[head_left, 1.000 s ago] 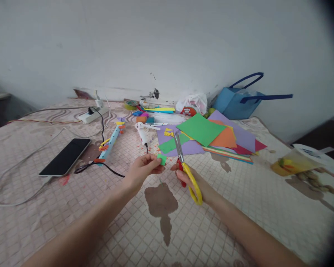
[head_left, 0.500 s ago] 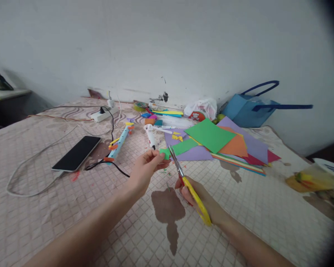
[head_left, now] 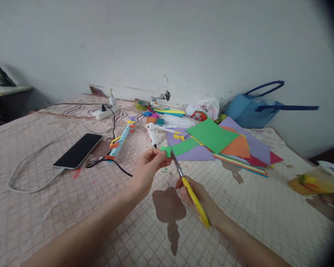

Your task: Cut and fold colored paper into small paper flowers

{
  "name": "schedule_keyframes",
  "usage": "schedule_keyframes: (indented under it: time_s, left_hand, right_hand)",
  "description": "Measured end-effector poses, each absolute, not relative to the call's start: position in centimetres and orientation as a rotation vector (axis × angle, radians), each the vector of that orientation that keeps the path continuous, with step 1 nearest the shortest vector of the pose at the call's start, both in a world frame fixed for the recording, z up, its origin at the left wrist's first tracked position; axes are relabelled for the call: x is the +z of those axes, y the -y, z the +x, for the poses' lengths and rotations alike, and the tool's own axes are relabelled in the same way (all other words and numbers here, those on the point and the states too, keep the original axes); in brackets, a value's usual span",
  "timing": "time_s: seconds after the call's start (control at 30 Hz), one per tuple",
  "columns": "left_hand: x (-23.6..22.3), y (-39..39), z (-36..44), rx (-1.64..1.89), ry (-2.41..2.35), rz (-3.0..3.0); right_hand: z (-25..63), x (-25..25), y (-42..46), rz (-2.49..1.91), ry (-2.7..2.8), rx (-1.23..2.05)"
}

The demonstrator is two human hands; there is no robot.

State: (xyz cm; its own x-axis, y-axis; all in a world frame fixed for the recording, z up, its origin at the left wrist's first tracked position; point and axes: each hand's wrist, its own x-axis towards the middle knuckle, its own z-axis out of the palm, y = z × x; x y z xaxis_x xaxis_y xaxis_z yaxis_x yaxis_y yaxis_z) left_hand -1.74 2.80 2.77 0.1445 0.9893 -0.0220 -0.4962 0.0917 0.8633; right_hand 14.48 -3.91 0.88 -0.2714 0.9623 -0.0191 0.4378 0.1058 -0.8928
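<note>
Between the thumb and fingers of my left hand is a small piece of green paper. My right hand is wrapped around the yellow handles of a pair of scissors. The metal blades point up and away, with their tips right at the right edge of the green piece; whether they touch it I cannot tell. Tiny green scraps lie on the cloth below. Behind the blades, a green paper strip rests on purple paper.
Coloured sheets are piled at the right, before a blue bag. A white glue gun lies beyond my left hand. At left are a decorated light-blue strip, a phone on its cable and a power strip.
The green piece now shows as a flatter, squarer shape in my left fingers. The scissor blades look more closed than before. The whole view has shifted slightly.
</note>
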Motion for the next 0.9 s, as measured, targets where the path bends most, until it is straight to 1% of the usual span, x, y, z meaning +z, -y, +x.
schedule_keyframes:
  time_s: [0.43,0.67,0.9]
  left_hand:
    - [2.81,-2.13,-1.04,1.326,-0.753,0.736]
    - [2.63,-2.14,-0.89,1.34,-0.733,0.725]
    - [2.74,-2.12,-0.86,1.337,-0.726,0.714]
  right_hand:
    - [14.07,0.58,3.55,-1.374,1.729,1.077]
    - [13.92,0.46,3.5,-1.348,1.686,1.148]
    - [13.92,0.29,3.5,-1.358,1.688,1.146]
